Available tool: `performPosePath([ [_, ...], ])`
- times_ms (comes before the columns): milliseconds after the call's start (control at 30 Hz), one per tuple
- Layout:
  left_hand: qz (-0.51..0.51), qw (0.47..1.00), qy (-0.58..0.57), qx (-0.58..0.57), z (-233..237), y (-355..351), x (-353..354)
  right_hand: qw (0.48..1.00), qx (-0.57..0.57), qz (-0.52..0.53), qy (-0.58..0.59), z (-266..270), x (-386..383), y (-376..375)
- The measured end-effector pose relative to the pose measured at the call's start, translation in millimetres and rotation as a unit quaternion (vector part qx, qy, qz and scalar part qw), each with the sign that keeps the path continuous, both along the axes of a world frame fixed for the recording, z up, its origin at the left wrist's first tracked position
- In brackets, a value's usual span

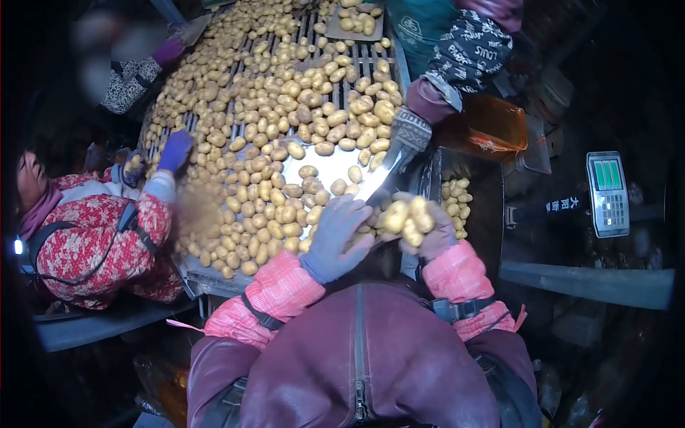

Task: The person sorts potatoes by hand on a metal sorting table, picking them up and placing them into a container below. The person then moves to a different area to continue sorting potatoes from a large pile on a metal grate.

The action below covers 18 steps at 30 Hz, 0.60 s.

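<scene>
My left hand (337, 239), in a grey glove, lies over the near edge of the sorting table (207, 274) with its fingers stretched out and thumb apart. Loose potatoes (267, 214) surround its fingertips, and I see none gripped in it. My right hand (437, 235), gloved too, is a little to the right and curls around a small bunch of potatoes (407, 220). These are raised beside the table's right edge, close to a dark bin (489, 207) that has more potatoes (454, 202) in it.
A co-worker's patterned glove (412, 135) reaches in at the table's right edge. At left, another person's purple glove (175, 151) is over the potatoes. An orange container (492, 128) stands beyond the bin; a scale display (608, 192) is at far right.
</scene>
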<state>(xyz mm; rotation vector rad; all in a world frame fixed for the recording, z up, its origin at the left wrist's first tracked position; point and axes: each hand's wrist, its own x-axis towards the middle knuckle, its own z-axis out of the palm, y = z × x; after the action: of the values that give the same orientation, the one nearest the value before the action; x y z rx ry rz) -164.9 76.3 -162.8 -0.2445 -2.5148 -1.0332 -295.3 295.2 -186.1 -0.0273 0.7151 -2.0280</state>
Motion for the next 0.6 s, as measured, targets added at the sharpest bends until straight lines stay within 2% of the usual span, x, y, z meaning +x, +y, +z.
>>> performPosePath([
  [33, 0.009, 1.0, -0.006, 0.007, -4, -3, 2, 0.996, 0.012, -0.078, 0.049, -2, -9, 10],
  [67, 0.017, 1.0, -0.014, 0.014, -7, -7, 4, 0.997, -0.014, -0.042, 0.068, -5, -28, 43],
  [100, 0.043, 0.999, -0.013, 0.019, -11, -9, 8, 0.985, 0.06, -0.148, 0.063, 9, -28, 48],
  [133, 0.064, 0.998, -0.002, 0.022, -17, -12, 11, 0.97, 0.072, -0.223, 0.07, -7, -39, 59],
  [167, 0.085, 0.996, -0.018, 0.026, -20, -14, 16, 0.987, -0.03, -0.144, 0.071, -12, -58, 85],
  [200, 0.108, 0.993, -0.032, 0.029, -20, -15, 21, 0.955, 0.109, -0.236, 0.14, -21, -67, 98],
  [267, 0.141, 0.989, -0.031, 0.023, -29, -18, 33, 0.968, 0.11, -0.182, 0.134, -32, -92, 127],
  [300, 0.16, 0.987, -0.03, 0.019, -35, -17, 38, 0.962, 0.154, -0.186, 0.13, -51, -106, 132],
  [367, 0.176, 0.983, -0.041, 0.024, -49, -14, 50, 0.928, 0.289, -0.207, 0.113, -109, -133, 145],
  [433, 0.213, 0.974, -0.071, -0.005, -42, -15, 64, 0.906, 0.359, -0.197, 0.104, -149, -151, 147],
  [467, 0.23, 0.971, -0.068, -0.001, -44, -15, 73, 0.879, 0.401, -0.208, 0.156, -170, -160, 141],
  [500, 0.247, 0.966, -0.077, -0.005, -40, -16, 82, 0.896, 0.364, -0.227, 0.116, -161, -159, 131],
  [567, 0.289, 0.952, -0.099, -0.003, -39, -20, 103, 0.892, 0.343, -0.227, 0.186, -149, -154, 108],
  [600, 0.309, 0.945, -0.103, -0.016, -41, -26, 117, 0.886, 0.345, -0.22, 0.217, -111, -138, 82],
])
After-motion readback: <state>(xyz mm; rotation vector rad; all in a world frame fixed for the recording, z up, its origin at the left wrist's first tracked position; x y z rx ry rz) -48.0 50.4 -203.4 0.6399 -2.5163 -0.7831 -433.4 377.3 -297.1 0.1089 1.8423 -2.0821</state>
